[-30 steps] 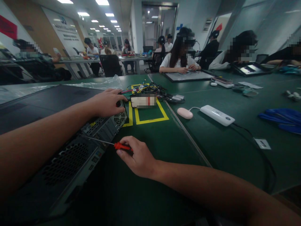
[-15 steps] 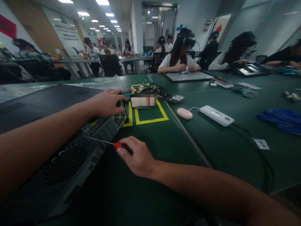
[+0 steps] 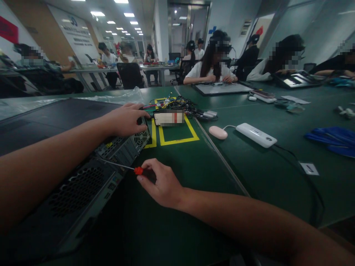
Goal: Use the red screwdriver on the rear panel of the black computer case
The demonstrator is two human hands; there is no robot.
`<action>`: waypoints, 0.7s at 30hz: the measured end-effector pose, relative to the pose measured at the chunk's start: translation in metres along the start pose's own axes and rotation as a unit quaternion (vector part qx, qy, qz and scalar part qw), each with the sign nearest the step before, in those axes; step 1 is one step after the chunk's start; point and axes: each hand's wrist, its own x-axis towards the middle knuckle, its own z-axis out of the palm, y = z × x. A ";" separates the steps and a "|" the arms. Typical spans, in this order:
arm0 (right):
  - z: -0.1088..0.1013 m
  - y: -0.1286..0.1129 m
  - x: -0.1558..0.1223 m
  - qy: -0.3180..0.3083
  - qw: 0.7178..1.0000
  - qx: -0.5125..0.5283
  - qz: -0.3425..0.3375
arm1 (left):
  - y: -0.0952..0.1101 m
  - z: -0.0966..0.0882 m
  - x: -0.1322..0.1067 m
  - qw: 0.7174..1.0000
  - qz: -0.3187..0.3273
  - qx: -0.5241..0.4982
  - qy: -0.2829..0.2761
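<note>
A black desktop computer case (image 3: 58, 114) lies on its side at the left, its rear panel with grilles and ports facing me. My left hand (image 3: 129, 120) rests on the case's far rear corner, fingers curled over the edge and thumb beside the fan grille (image 3: 141, 137). With thumb and fingertips my right hand (image 3: 162, 183) holds a screwdriver (image 3: 138, 170) by its red handle. Its thin shaft runs left to the rear panel, between the vents. The tip is too dark to make out.
Beyond the case lie a phone (image 3: 166, 118), tangled cables (image 3: 188, 105) and yellow tape squares (image 3: 180, 141). A pink mouse-shaped object (image 3: 217, 132) and a white power bank (image 3: 255, 135) are to the right, near blue cloth (image 3: 330, 140). People sit at work opposite.
The right fingers have shifted and opened slightly around the red handle. The screwdriver, computer case and left hand stay in nearly the same place.
</note>
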 end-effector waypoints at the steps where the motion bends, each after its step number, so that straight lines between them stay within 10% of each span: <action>1: 0.000 0.000 0.000 -0.002 1.000 0.003 0.002 | 0.000 0.001 0.000 1.000 0.000 0.000 0.002; 21: 0.002 0.003 -0.002 0.015 0.999 -0.029 -0.012 | -0.001 0.002 0.001 1.000 -0.005 -0.002 0.004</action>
